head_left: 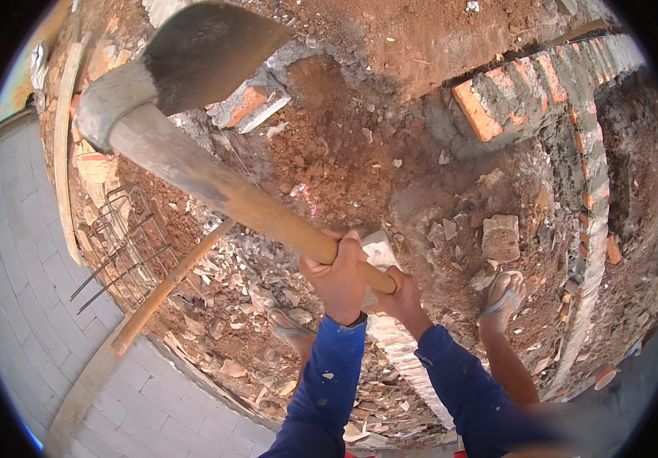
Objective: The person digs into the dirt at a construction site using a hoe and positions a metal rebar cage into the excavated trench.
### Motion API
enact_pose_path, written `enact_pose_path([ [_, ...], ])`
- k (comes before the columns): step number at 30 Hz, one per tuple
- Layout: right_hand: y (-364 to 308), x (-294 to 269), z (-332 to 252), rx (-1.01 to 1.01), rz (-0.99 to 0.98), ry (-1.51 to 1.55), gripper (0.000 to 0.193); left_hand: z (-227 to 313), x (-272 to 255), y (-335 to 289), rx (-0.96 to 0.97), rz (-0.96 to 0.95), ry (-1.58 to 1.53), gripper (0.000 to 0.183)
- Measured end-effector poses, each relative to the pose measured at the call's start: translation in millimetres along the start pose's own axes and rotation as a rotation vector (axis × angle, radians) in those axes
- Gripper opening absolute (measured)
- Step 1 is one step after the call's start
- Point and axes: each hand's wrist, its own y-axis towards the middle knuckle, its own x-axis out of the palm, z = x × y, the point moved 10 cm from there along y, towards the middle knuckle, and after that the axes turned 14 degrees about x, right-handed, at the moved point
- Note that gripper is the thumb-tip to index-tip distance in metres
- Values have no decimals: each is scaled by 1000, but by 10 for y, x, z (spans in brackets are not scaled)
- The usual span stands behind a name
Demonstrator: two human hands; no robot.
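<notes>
A hoe with a wide metal blade (210, 57) is raised across the view, its head at the upper left and close to the camera. Its wooden handle (214, 183) slants down toward the middle. My left hand (339, 278) is wrapped round the handle's lower part. Further down, my right hand (405, 300) grips it near the butt end. Beneath the hoe lies reddish-brown soil (329, 145) strewn with rubble. Blue sleeves cover both my forearms.
At the upper right, a low brick wall (531, 88) with mortar meets another running toward me. A wooden pole (172, 282) and a rebar cage (127, 240) are at left, beside a grey block wall (20, 221). A loose block (501, 237) lies by my sandalled right foot (503, 298).
</notes>
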Motion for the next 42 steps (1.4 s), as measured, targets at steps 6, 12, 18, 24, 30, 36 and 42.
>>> enact_pose_path([
  [6, 999, -397, -448, -179, 111, 31, 24, -476, 595, 666, 58, -16, -121, 11],
  [12, 330, -57, 653, 291, 203, -75, 21, -1736, 386, 328, -339, -107, -122, 14],
  [18, -165, 375, 349, 90, -12, 112, 22, -499, -267, -21, -158, -40, -4, 12],
  [24, 1198, -74, -222, -269, 164, 34, 21, -535, 406, 673, 162, -69, -123, 11],
  [30, 712, 28, 966, 369, 116, -160, 27, -2537, 201, 441, -495, -5, -179, 17],
  [36, -467, 477, 1111, 336, -16, -71, 26, -1580, -593, -594, -416, 18, -106, 15],
  [42, 973, 144, 64, -125, 108, -69, 20, -758, -61, 328, 62, 75, -250, 12],
])
